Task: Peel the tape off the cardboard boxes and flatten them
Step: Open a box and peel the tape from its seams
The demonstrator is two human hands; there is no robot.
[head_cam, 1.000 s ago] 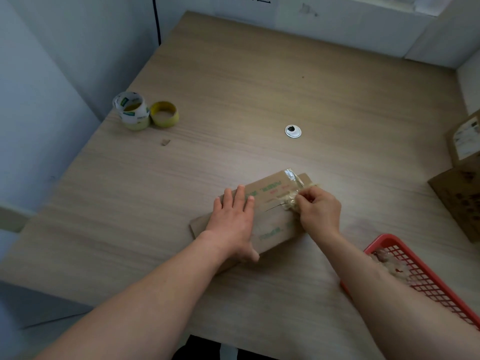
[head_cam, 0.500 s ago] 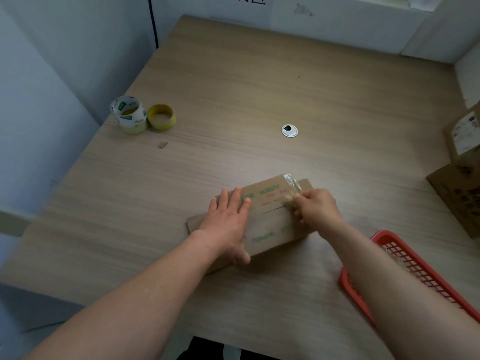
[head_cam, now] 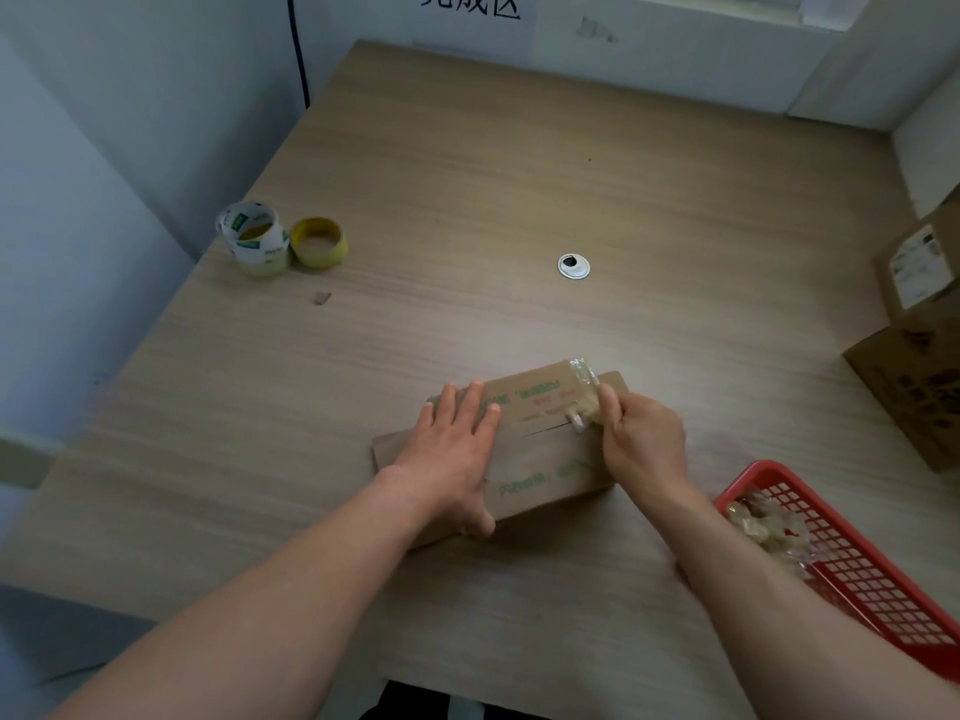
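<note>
Table point(head_cam: 519, 200), three boxes point(head_cam: 545, 459) point(head_cam: 919, 272) point(head_cam: 914, 387), one tape strip point(head_cam: 584, 387) pinched

I see a brown box point(head_cam: 540, 459) printed with green and red lettering, its tape point(head_cam: 584, 387) glossy and yellowish-clear. The tabletop point(head_cam: 467, 200) is pale wood grain. Lower right sits a red grid-mesh basket point(head_cam: 872, 579). Upper left, a white roll point(head_cam: 254, 239) with green marks, beside a yellow roll point(head_cam: 318, 241).
</note>
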